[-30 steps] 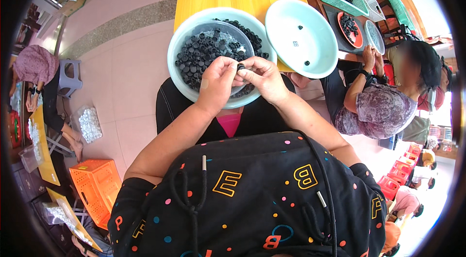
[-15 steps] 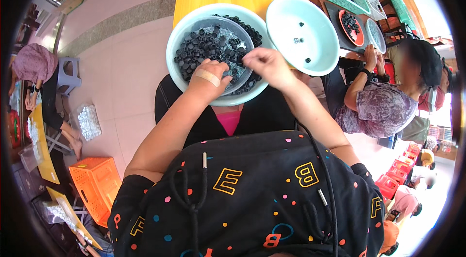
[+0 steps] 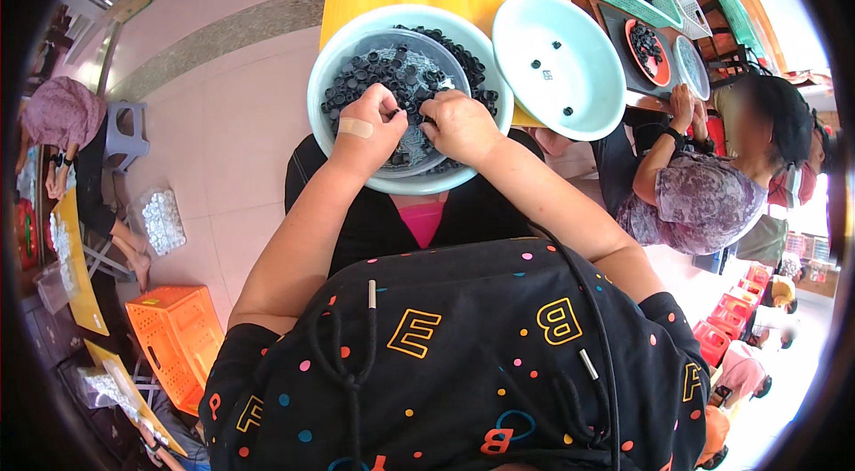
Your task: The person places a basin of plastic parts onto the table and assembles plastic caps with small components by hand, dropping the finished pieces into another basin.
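Observation:
A pale green basin (image 3: 319, 106) rests over my lap at the table's edge, with black caps (image 3: 459, 48) in it. Inside sits a smaller translucent grey bowl (image 3: 392, 172) of black caps (image 3: 361, 72) and small clear pieces (image 3: 385, 53). Above this bowl, my left hand (image 3: 365, 131) is closed in a pinch on something small and dark, mostly hidden by the fingers. Just to its right, my right hand (image 3: 465, 127) has its fingers curled round a small black cap (image 3: 429, 121). The two hands' fingertips are close together but apart.
A second pale green basin (image 3: 583, 70) at right holds a few black caps. Beyond are a green basket (image 3: 663, 12), a red plate (image 3: 663, 75) and a seated person (image 3: 712, 177). An orange crate (image 3: 174, 342) and a grey stool (image 3: 129, 137) stand at left.
My right hand has moved left and slightly down, its fingers curling inward. My left hand has lifted and turned, its fingertips now pinched. One cap in the second basin lies farther left.

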Available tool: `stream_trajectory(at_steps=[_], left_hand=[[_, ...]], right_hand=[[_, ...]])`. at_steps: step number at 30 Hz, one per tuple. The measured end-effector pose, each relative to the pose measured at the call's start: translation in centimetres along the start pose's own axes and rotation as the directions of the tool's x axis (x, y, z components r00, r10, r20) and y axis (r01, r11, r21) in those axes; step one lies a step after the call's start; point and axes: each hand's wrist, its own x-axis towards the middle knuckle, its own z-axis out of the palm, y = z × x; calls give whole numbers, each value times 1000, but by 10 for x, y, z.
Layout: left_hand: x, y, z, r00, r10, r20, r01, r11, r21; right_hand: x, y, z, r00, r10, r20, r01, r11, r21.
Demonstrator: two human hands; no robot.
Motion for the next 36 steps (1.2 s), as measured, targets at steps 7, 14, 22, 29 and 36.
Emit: stream_trajectory(at_steps=[7, 14, 22, 29, 36], left_hand=[[2, -5, -4, 954, -234, 187, 291, 872, -393], [1, -2, -7, 894, -309, 324, 446, 560, -698], [-2, 4, -6, 845, -157, 511, 534, 234, -812], [-7, 15, -6, 844, -99, 527, 536, 143, -832], [-10, 19, -6, 855, -90, 511, 518, 186, -835]], right_hand=[[-4, 5, 0, 990, -71, -119, 89, 984, 157], [-15, 6, -11, 944, 330, -2, -201, 579, 790], [-25, -11, -13, 933, 339, -119, -82, 523, 848], [-26, -28, -34, 915, 253, -313, 1, 776, 630], [-26, -32, -35, 905, 229, -359, 11, 830, 557]])
